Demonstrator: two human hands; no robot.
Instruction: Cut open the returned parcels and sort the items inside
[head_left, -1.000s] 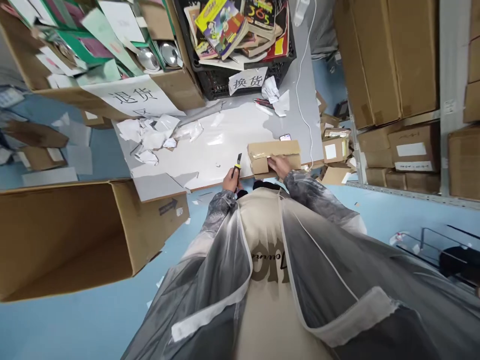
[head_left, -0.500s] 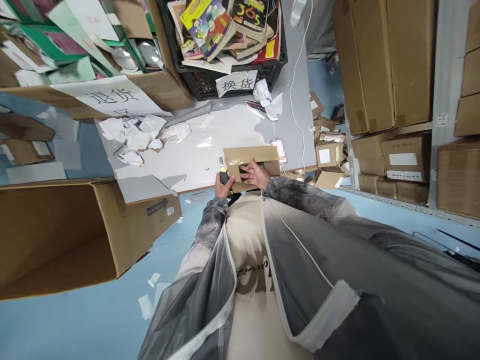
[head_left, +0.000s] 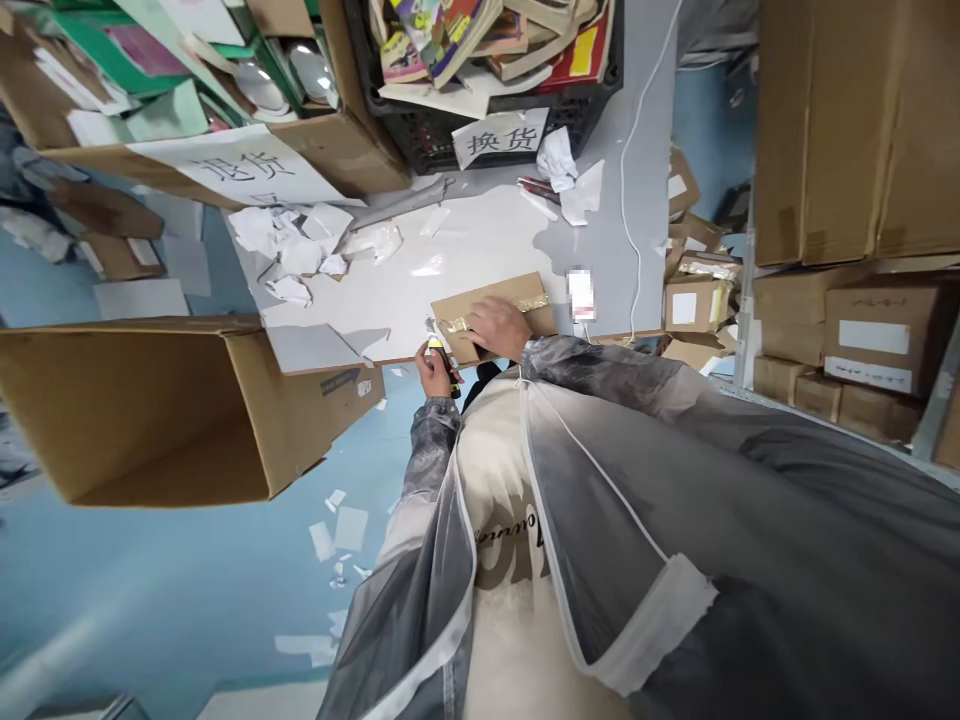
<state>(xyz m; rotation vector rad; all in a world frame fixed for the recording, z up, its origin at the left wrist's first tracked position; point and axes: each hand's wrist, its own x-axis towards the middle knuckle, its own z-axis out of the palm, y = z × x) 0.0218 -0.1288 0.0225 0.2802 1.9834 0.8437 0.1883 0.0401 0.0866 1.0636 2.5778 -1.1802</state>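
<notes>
My left hand (head_left: 433,375) is closed around a black and yellow utility knife (head_left: 441,355), whose tip points at the left end of a small cardboard box (head_left: 487,293). Shiny clear tape runs along the top of this box, which lies at the table's near edge. My right hand (head_left: 501,327) is over the box, its bent fingers gripping the taped side; the fingertips are partly hidden.
Crumpled paper (head_left: 289,240) lies on the white table (head_left: 480,235). Behind stand a black crate (head_left: 427,140) of books and a carton (head_left: 367,150) of boxes. A large open carton (head_left: 300,400) is at left. A phone-like item (head_left: 580,294) and white cable (head_left: 626,170) lie at right.
The box has turned so that its taped face shows and the gap is out of sight. My right hand has gone from fingers in that gap to lying over the box. The knife has tilted.
</notes>
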